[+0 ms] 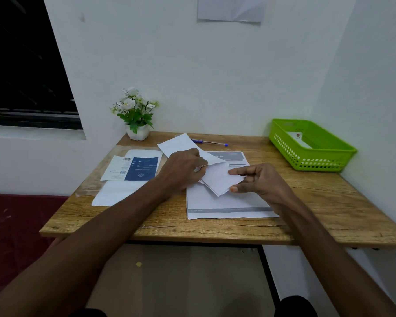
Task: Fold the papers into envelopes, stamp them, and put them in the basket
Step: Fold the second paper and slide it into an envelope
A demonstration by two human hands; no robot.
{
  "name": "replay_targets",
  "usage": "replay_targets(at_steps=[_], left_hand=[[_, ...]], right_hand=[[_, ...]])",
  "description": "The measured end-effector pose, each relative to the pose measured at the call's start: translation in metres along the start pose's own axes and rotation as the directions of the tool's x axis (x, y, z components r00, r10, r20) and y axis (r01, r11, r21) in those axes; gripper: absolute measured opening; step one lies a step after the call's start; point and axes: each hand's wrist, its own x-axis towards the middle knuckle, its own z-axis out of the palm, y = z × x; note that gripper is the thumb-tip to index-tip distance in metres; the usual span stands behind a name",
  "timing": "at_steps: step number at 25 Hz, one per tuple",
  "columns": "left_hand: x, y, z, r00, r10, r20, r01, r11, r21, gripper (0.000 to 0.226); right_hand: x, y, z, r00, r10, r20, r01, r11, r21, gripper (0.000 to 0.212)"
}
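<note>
A partly folded white paper [217, 177] is held just above the middle of the wooden table [318, 202]. My left hand [181, 170] pinches its left side, and a loose flap sticks up toward the back. My right hand [258, 179] grips the folded right edge between thumb and forefinger. Under it lies a printed sheet with grey bands [224, 204]. The green basket [311, 145] stands at the table's back right corner with a stamped white envelope [298, 139] inside.
A blue and white printed sheet [133, 168] lies on more white paper at the left of the table. A blue pen [210, 142] rests behind the papers. A small potted plant with white flowers [136, 115] stands at the back left. White walls close the back and the right.
</note>
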Motion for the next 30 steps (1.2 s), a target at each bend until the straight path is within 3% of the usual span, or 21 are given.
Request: replay_targets(at_steps=[9,15,20,24,30], left_hand=[[0.002,-0.006,0.001,1.000,0.001,-0.026,-0.001,1.000,-0.002,0.026],[0.001,-0.003,0.000,0.997,0.055,-0.049,-0.053,0.998,0.030,0.027],[-0.002,0.006,-0.006,0.989,0.132,-0.065,-0.128,0.990,0.056,0.021],[-0.003,0.009,-0.008,0.983,0.161,-0.087,-0.156,0.986,0.063,0.018],[-0.005,0.009,-0.009,0.980,0.182,-0.081,-0.178,0.983,0.052,0.020]], right_hand=[[0.023,-0.004,0.010,0.993,-0.081,-0.085,0.080,0.997,-0.014,0.028],[0.026,0.003,0.028,0.965,-0.122,-0.230,0.109,0.992,-0.066,0.028],[0.028,0.002,0.034,0.919,-0.207,-0.336,0.132,0.964,-0.231,0.052],[0.033,0.002,0.033,0.862,-0.254,-0.438,0.039,0.895,-0.444,0.064],[0.049,0.004,0.031,0.904,-0.186,-0.386,0.048,0.939,-0.341,0.088]])
